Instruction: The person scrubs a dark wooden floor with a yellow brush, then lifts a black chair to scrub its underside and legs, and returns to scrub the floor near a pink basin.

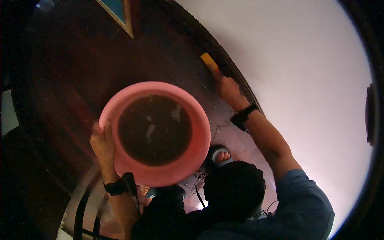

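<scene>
A large pink plastic basin (168, 176) holds murky dark brown water with a few pale patches on it. My left hand (103, 142) is closed over the basin's left rim, with the thumb on the inner side. Farther forward and to the right, my right hand (231, 91) grips a small flat yellow rectangular piece (208, 59), whose exact kind I cannot make out. That piece lies against the dark surface near the foot of the white wall, with a finger stretched along it.
A white wall (304, 72) rises along my right side, with dark trim (236, 72) at its base. Light floor tiles (230, 128) with wet, dirty marks lie between basin and wall. My sandalled foot (221, 155) is close to the basin. A wooden-edged blue panel (117, 10) stands far ahead.
</scene>
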`<state>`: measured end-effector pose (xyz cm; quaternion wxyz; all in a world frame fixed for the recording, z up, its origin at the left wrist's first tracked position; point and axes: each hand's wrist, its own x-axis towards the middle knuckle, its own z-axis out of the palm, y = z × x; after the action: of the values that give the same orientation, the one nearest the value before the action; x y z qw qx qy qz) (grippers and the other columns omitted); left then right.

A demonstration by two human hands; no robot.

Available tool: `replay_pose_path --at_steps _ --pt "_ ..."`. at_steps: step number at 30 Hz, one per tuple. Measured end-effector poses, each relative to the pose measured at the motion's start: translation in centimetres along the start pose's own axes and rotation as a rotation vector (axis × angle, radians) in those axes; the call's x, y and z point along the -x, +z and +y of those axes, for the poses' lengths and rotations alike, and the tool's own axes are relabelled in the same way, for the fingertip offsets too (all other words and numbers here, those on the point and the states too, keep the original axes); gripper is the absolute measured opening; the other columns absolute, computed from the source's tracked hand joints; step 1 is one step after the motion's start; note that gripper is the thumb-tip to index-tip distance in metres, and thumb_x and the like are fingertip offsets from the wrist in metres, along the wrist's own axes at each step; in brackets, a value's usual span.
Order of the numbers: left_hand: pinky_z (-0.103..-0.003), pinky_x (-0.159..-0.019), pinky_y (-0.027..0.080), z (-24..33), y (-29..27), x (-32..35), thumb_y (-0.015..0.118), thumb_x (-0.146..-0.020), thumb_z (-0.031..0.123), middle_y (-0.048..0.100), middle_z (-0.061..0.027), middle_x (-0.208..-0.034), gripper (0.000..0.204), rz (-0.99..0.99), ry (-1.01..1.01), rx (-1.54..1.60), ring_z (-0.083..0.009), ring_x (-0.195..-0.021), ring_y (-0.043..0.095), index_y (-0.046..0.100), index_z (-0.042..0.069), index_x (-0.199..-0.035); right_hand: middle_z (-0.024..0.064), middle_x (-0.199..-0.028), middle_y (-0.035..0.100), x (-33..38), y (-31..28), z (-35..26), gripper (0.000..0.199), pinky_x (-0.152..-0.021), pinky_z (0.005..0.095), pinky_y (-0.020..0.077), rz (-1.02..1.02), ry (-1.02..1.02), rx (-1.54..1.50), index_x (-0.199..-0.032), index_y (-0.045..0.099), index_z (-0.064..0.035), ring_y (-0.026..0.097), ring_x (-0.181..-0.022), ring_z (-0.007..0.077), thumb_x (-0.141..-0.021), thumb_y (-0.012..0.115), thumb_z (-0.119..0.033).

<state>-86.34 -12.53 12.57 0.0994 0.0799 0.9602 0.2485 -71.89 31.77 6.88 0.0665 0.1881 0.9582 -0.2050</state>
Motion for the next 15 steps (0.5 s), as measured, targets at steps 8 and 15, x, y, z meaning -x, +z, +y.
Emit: replay_pose_path --at_steps 8,15 --pt "-0.052 -0.084 0.054 -2.5 0.7 -0.3 0.064 -0.102 0.035 0.068 -0.0357 -0.11 0.048 0.035 0.065 0.108 -0.0524 -0.104 0.067 0.063 -0.006 -0.128 0.0277 -0.098 0.072 -10.3 1.7 -2.7 0.065 -0.082 0.0579 0.0561 0.008 0.067 0.004 -0.158 0.038 -0.0238 0.072 -0.092 0.0466 -0.096 0.049 -0.009" --pt "-0.051 -0.084 0.053 -1.8 0.1 -0.3 0.063 -0.103 0.034 0.068 -0.0354 -0.108 0.043 0.005 0.052 0.033 -0.052 -0.103 0.066 0.064 -0.005 -0.12 0.0269 -0.095 0.073 5.0 0.6 2.2 0.069 -0.073 0.0585 0.0573 0.029 0.074 0.071 -0.159 0.037 -0.0254 0.073 -0.084 0.0453 -0.094 0.051 -0.007"
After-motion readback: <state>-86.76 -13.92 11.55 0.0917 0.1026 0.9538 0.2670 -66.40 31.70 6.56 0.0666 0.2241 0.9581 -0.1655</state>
